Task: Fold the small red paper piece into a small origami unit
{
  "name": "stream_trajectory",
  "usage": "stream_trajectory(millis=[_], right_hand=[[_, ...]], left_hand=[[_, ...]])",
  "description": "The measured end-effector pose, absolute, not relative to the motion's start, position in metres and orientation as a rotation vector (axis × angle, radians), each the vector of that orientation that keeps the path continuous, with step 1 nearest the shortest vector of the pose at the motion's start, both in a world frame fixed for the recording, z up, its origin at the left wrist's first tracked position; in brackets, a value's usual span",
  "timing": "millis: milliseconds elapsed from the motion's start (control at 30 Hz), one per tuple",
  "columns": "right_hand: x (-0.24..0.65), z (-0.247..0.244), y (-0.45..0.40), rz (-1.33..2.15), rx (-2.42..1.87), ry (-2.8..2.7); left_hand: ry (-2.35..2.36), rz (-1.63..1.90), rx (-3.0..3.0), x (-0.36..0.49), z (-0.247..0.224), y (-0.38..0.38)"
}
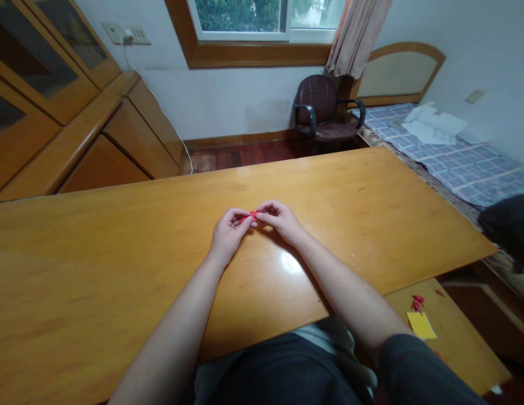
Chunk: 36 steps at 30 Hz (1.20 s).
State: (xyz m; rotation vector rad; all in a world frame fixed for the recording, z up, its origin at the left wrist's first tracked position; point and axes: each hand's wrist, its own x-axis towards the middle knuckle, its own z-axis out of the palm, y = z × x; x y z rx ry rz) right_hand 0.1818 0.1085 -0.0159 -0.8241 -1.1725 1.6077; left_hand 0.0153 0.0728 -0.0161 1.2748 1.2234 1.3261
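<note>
Both my hands meet over the middle of the wooden table [118, 270], pinching one small red folded piece, perhaps paper [253, 214]. My left hand [230, 233] grips its left end between thumb and fingers. From the other side, my right hand [281, 219] holds the right end the same way. The fingers cover most of the piece, so its full shape is hidden.
At lower right, a lower wooden surface [460, 337] carries several small red pieces [417, 304] and a yellow square pad [421, 325]. Beyond the table stand a brown armchair [318, 104], a bed [468, 157] and a wooden cabinet [135, 135]. A dark bag [509, 225] lies at right.
</note>
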Motion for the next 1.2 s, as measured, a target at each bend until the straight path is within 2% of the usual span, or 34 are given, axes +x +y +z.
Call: stream_trajectory(millis=[1200], right_hand=[[0.1845,-0.0125,0.1103,1.677,-0.912,-1.175]], left_hand=[[1.222,1.362,1.174,0.0173,-0.0138,0.0754]])
